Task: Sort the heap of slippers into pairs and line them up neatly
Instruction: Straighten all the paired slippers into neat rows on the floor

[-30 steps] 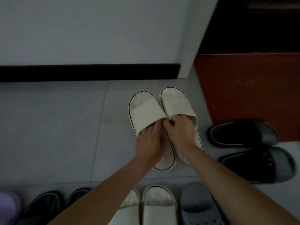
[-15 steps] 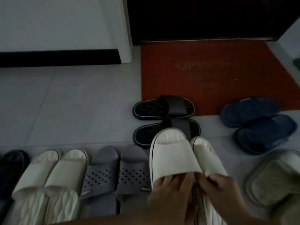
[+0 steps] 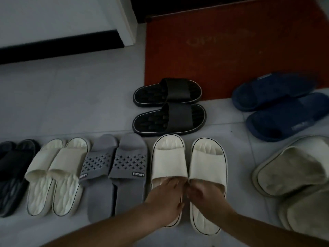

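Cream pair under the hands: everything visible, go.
The cream pair: two open-toe slides, smooth foam-like look, wide straps, thin dark line round the sole rims, ribbed footbeds. Flat on the floor, side by side, toes away, at the row's right end beside the grey pair. The left hand and right hand each hold one at the strap's rear edge.

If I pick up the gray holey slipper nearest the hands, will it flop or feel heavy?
The gray slipper is probably light: its strap is full of cut-out holes. It likely bends a little but won't flop, since the strap holds its arch. Lying flat on the floor, it shouldn't roll.
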{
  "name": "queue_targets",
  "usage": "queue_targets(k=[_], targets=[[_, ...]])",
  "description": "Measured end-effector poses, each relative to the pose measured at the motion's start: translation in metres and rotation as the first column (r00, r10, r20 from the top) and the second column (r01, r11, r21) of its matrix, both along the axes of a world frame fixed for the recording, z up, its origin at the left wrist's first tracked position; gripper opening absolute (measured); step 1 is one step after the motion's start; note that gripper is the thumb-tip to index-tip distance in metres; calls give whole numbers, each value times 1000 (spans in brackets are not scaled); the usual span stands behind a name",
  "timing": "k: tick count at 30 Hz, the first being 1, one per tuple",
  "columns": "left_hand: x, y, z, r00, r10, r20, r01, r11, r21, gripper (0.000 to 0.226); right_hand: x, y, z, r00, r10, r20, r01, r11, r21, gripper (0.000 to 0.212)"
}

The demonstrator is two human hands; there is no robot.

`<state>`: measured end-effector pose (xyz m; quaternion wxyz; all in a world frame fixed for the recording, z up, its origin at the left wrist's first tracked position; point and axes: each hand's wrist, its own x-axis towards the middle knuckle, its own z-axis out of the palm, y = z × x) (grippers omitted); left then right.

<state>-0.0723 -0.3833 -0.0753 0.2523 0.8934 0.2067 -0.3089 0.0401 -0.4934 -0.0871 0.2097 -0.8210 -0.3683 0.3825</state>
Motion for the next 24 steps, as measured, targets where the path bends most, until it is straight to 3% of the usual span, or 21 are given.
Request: queue_targets(k=[2, 4, 6, 8, 9, 11, 13, 17, 24], targets=[[3, 14, 17, 991, -123, -45, 123, 992, 9, 43, 15, -12, 8, 996, 80, -29, -79, 996, 28, 20], [5, 33, 36, 974, -225, 5, 224, 974, 38, 35, 39, -21, 14, 975, 120, 189, -156, 970, 189, 15], [9, 53, 47, 950, -297, 98, 291, 954, 75, 41, 64, -20, 16, 885, 195, 423, -264, 958, 112, 51], [15, 71, 47, 931, -351, 98, 334, 930, 155, 63, 79, -14, 12, 856, 274, 439, -236, 962, -141, 96], [19, 79, 42, 932, -355, 70, 337, 923, 188, 79, 82, -10, 8, 884, 285, 372, -222, 954, -203, 105], [27, 87, 27, 947, -322, 12, 313, 927, 206, 103, 81, -2, -4, 906, 320, 276, -258, 936, -239, 107], [32, 87, 10, 967, -251, 55, 236, 952, 193, 111, 80, 4, -10, 882, 366, 298, -304, 923, -236, 101], [26, 83, -19, 959, -159, 236, 97, 963, 253, 108, 82, 7, -14, 875, 351, 335, -285, 930, -230, 101], [25, 89, -31, 956, -141, 256, 64, 955, 288, 108, 86, 29, -7, 859, 378, 345, -316, 922, -224, 102]])
